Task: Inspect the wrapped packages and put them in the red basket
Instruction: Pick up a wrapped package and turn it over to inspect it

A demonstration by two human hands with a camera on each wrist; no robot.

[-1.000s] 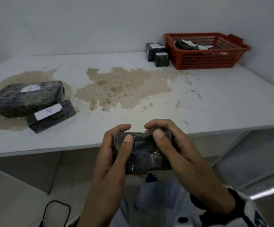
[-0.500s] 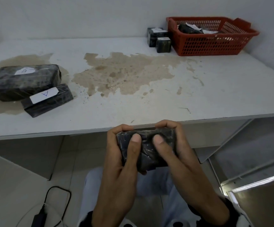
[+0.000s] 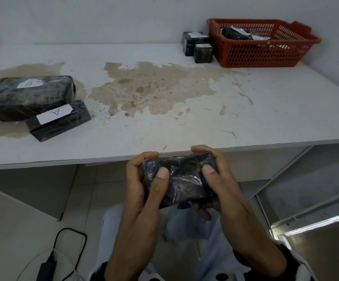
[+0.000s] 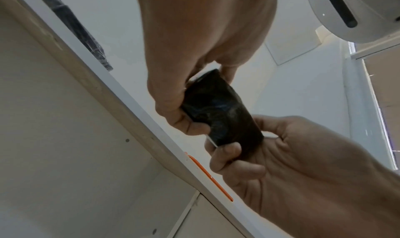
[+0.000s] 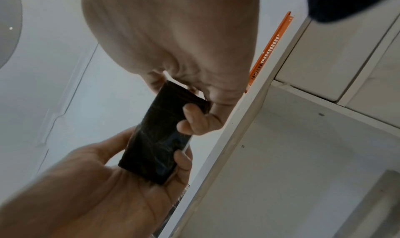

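At about nine o'clock on the white table (image 3: 265, 110), a large black wrapped package (image 3: 28, 96) lies flat with a white label on top. Touching its near side, at roughly eight o'clock, a smaller package marked "A" (image 3: 59, 120) lies flat too. A wide brown stain (image 3: 154, 90) spreads over the middle of the tabletop.

In front of the table's near edge, at six o'clock, the small black package (image 3: 179, 178) is held over the person's lap. The left hand (image 3: 142, 191) grips its left end, thumb pressed on the top face and fingers curled behind and under it. The right hand (image 3: 223, 189) grips the right end in the same way, thumb on top, fingers wrapped round the far edge and the underside.

Toward one o'clock, two small wrapped packages (image 3: 198, 48) stand just beside the left wall of the red basket (image 3: 261, 55). Inside the basket, dark packages with white labels (image 3: 235, 33) lie against its left end.
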